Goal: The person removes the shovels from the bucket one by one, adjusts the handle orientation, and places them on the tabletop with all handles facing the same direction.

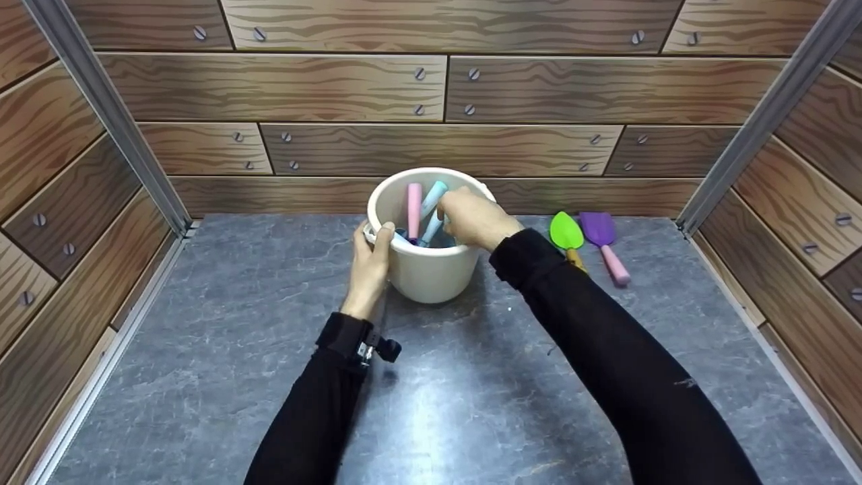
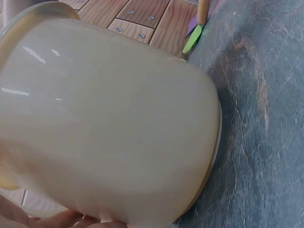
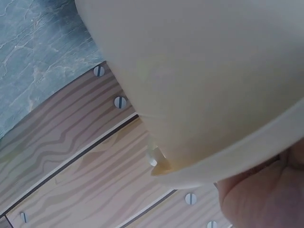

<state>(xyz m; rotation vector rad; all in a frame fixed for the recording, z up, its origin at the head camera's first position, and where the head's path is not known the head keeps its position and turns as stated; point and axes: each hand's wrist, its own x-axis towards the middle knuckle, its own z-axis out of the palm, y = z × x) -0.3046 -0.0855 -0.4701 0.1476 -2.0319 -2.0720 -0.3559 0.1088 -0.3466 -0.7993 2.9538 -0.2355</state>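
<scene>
I see a grey surface (image 1: 236, 377); near the middle of its back edge stands a cream bucket (image 1: 432, 277), long axis vertical, mouth up. The left hand (image 1: 370, 263) grips its rim; the right hand (image 1: 477, 217) dips inside, fingertips hidden, so I cannot tell whether they hold anything. Toward the back right corner, a purple shovel (image 1: 598, 229) and green shovel (image 1: 566, 230) point blades backward, a sleeve (image 1: 579, 316) hiding the latter's handle end. Inside, a pink handle (image 1: 415, 203) and light blue handle (image 1: 434, 196) point up, lower ends unclear.
</scene>
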